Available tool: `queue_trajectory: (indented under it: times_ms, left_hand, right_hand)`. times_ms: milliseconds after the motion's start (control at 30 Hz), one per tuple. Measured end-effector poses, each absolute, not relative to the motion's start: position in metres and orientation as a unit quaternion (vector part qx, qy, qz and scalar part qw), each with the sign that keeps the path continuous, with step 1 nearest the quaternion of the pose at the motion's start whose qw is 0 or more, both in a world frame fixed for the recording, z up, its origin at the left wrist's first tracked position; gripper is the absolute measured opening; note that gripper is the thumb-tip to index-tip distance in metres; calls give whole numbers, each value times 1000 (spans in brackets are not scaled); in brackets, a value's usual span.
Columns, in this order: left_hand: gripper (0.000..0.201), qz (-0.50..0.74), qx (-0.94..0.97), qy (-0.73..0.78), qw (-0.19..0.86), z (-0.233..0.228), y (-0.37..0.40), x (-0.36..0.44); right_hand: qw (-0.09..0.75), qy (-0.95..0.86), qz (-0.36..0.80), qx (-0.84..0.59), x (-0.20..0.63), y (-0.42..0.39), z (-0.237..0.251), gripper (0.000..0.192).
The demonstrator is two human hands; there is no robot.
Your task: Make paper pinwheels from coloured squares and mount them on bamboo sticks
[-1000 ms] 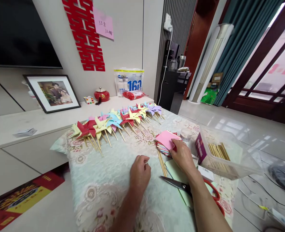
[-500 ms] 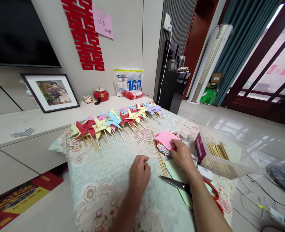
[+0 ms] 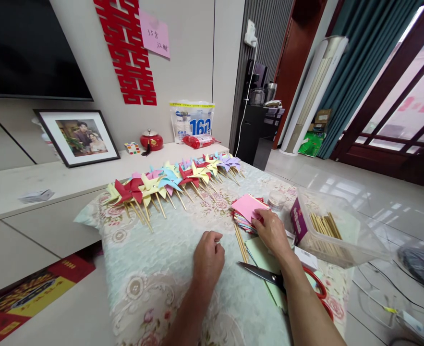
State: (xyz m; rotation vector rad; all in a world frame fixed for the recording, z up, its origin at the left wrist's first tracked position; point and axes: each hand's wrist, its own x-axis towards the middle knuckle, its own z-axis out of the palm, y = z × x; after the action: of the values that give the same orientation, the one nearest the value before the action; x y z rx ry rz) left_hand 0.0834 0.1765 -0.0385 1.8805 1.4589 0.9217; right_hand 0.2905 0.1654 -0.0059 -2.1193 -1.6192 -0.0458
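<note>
Two bare forearms reached forward from the bottom edge of the view. The left hand (image 3: 207, 257) rested knuckles up, its fingers curled inward into a loose fist, thumb tucked beside the index finger. The right hand (image 3: 272, 232) lay further forward and to the right, palm down, fingers extended and slightly bent at the tips. The two hands were near each other, not touching.

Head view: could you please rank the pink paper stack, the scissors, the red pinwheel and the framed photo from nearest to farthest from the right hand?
1. Pink paper stack, under the right hand's fingertips.
2. Scissors, just behind the wrist.
3. Red pinwheel, far left on the cloth.
4. Framed photo, on the cabinet.
</note>
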Motion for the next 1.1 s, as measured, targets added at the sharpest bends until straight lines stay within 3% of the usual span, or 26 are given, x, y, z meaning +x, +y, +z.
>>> queue_trajectory:
  times_ms: [433, 767, 933, 1100]
  left_hand:
    - [29, 355, 703, 548, 282, -37, 175, 84]
    - [31, 371, 694, 541, 297, -43, 177, 84]
    - [31, 410, 670, 539, 305, -46, 179, 80]
    - [59, 457, 611, 584, 278, -41, 175, 59]
  right_hand:
    - [222, -582, -110, -774, 282, 169, 2, 26]
    - [379, -587, -178, -693, 281, 166, 3, 25]
    - [432, -652, -111, -613, 262, 162, 11, 24]
    - [391, -754, 33, -527, 233, 157, 12, 24]
